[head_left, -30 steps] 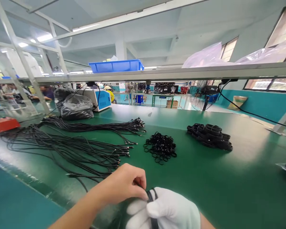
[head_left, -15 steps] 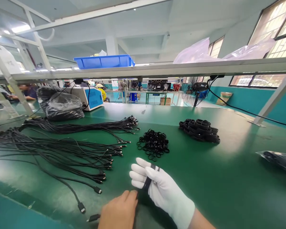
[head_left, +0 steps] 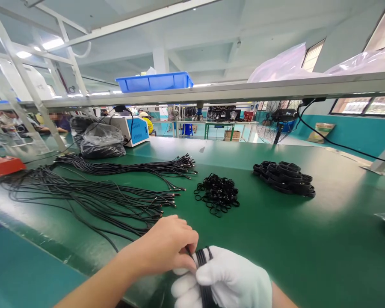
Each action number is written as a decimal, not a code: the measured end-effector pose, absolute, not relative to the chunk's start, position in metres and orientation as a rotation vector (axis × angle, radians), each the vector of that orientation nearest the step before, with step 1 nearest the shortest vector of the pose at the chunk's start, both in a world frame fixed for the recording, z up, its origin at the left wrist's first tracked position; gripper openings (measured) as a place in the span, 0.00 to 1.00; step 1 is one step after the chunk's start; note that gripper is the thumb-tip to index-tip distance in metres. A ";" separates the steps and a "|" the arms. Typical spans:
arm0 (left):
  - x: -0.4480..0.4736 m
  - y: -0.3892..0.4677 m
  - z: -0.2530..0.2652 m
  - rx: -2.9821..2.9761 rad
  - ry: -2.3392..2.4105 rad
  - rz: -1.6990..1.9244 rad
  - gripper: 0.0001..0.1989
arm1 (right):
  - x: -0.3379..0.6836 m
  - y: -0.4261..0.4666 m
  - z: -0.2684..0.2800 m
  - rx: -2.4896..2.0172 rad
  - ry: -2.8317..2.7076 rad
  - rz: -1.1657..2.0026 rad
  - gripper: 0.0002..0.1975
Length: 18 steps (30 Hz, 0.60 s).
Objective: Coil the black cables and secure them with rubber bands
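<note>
A black cable [head_left: 205, 296] is looped in several turns around the fingers of my right hand [head_left: 235, 273], which wears a white glove and has its thumb pressed over the loops. My bare left hand [head_left: 168, 244] is at the gloved fingertips, thumb and fingers pinching a stretch of the same cable. What looks like a thin black band circles one gloved finger beside the turns. Just beyond both hands lies a pile of small black rings [head_left: 217, 193]. Long black cables [head_left: 115, 205] with metal-tipped plugs spread out left of them, partly behind my left forearm.
Coiled black cables [head_left: 284, 179] are heaped at the right on the green table [head_left: 244, 231]. At the back left stand a plastic-wrapped black bundle [head_left: 102, 139] and a blue-and-white machine [head_left: 137, 130]. A shelf [head_left: 224, 90] carrying a blue tray [head_left: 155, 82] crosses above the table.
My left hand has risen from the table edge to the gloved fingers and now pinches the cable. My right hand sits lower in view, with more turns of cable visible. The view has swung left.
</note>
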<state>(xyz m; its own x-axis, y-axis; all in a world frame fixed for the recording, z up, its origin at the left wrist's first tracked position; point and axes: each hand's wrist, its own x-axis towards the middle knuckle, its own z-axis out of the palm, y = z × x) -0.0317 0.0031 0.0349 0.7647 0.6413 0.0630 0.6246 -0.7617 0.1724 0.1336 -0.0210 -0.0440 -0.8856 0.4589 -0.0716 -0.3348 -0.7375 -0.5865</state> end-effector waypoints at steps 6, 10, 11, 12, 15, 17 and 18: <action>-0.039 0.011 0.019 2.772 1.056 0.577 0.03 | 0.129 -0.023 -0.052 -0.586 -0.776 2.437 0.17; -0.038 0.000 0.010 2.926 1.055 1.022 0.11 | 0.130 -0.018 -0.057 -0.525 -0.738 2.416 0.19; -0.036 -0.003 0.009 2.972 0.981 0.991 0.11 | 0.130 -0.017 -0.059 -0.479 -0.732 2.428 0.19; -0.035 -0.004 0.009 3.006 0.918 0.931 0.10 | 0.130 -0.016 -0.062 -0.432 -0.728 2.444 0.19; -0.033 -0.004 0.013 2.897 0.893 0.708 0.10 | 0.132 -0.017 -0.066 -0.324 -0.732 2.478 0.19; -0.033 -0.001 0.014 2.551 0.960 0.614 0.08 | 0.135 -0.020 -0.063 -0.262 -0.767 2.489 0.19; -0.033 0.000 0.013 2.299 0.978 0.585 0.06 | 0.137 -0.022 -0.060 -0.231 -0.795 2.482 0.18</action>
